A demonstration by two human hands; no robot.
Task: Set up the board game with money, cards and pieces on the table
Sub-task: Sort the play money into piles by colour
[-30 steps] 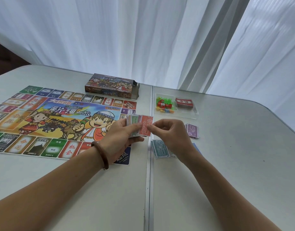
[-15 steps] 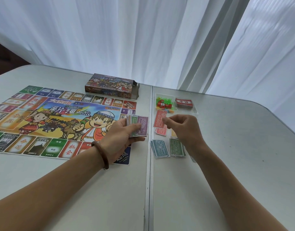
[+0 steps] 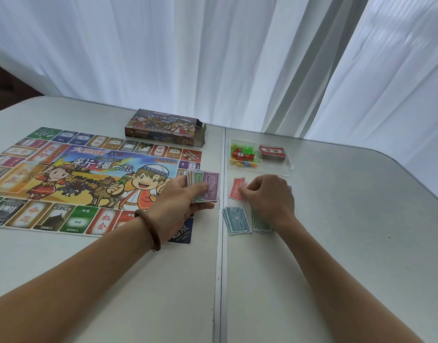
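Note:
My left hand (image 3: pixel 180 201) grips a fanned stack of play money (image 3: pixel 208 186) with a purple 5000 note on top, over the right edge of the colourful game board (image 3: pixel 89 184). My right hand (image 3: pixel 272 196) is down on the table, its curled fingers pinching the right edge of a red note (image 3: pixel 235 189). Just in front of it lie a pile of blue notes (image 3: pixel 236 220) and a pile of green notes (image 3: pixel 258 221), which my hand partly hides. A clear tray (image 3: pixel 274 167) behind holds small coloured pieces (image 3: pixel 242 154) and a red card deck (image 3: pixel 272 152).
The game box (image 3: pixel 163 127) lies at the back of the table beyond the board. A seam (image 3: pixel 220 268) runs down the white table between my hands. White curtains hang behind. The table's right edge curves away at the far right.
My right hand drew a red note off the stack in my left hand, carried it right and set it down on the table. A purple note now tops the stack.

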